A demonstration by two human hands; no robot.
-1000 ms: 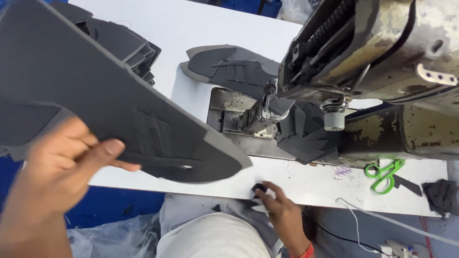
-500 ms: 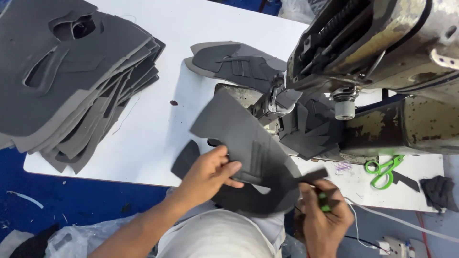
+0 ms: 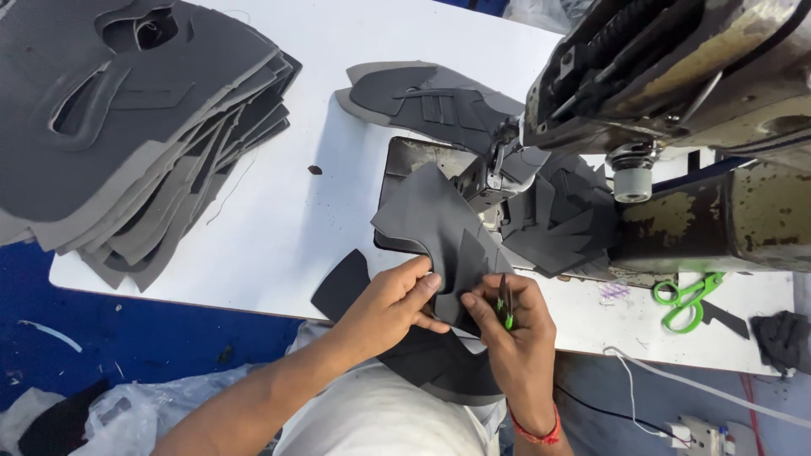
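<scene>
At the table's near edge, in front of the sewing machine [image 3: 676, 93], my left hand [image 3: 393, 300] pinches the lower edge of a dark grey cut fabric piece [image 3: 427, 224], fingers closed on it. My right hand [image 3: 507, 325] is closed around small thread snips [image 3: 505, 306] with a green grip, blades pointing up at the piece just beside my left fingertips. The piece stands tilted up off the table [image 3: 279, 219], its far end near the machine's needle area; whether a thread joins it to the machine I cannot tell.

Progress, judging from how things lie: the piece looks like it carries a stitched overlay, so sewing on this one seems done and trimming is the step in hand. More dark pieces hang below the table edge against my lap, touching the held one, too overlapped to count. A heap of similar dark pieces [image 3: 562, 215] lies under the machine arm. A few grey pieces [image 3: 422, 97] sit behind the machine bed. A big stack of grey panels [image 3: 127, 118] rests at far left, well apart from my hands, apparently not yet worked. Green-handled scissors [image 3: 688, 297] lie unused at right, with a dark rag [image 3: 781, 338] near the corner.
</scene>
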